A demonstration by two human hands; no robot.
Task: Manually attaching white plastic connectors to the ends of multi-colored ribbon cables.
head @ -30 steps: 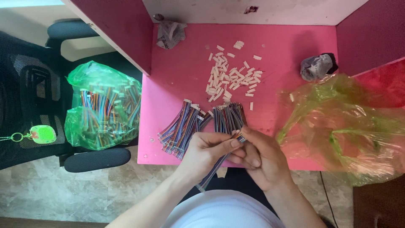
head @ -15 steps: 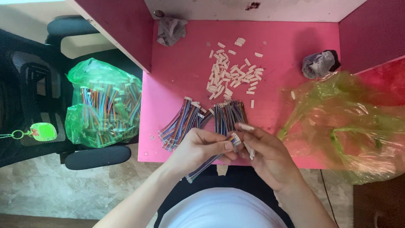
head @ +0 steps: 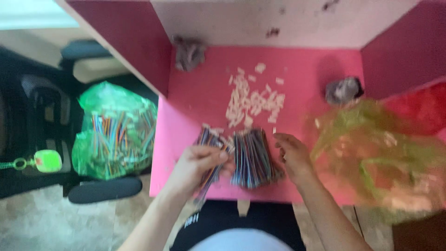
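Note:
The view is blurred. My left hand (head: 197,165) grips a thin bundle of coloured wires (head: 210,179) that hangs down past the front edge of the pink table (head: 195,100). A larger pile of striped wire bundles (head: 253,158) lies on the table between my hands. To the right of that pile is my right hand (head: 292,155), fingers apart and holding nothing. Small white connector pieces (head: 253,100) are scattered on the pink surface just behind the wires.
A green plastic bag full of coloured wires (head: 116,130) rests on a black chair at the left. A crumpled yellow-green bag (head: 376,158) covers the table's right side. Two grey crumpled lumps (head: 344,89) (head: 190,53) lie near the back. Dark red partition walls (head: 125,37) flank the table.
My hands have separated. The right hand let go and moved right of the pile, while the left keeps the thin wire bundle. The camera has moved closer and the picture blurred.

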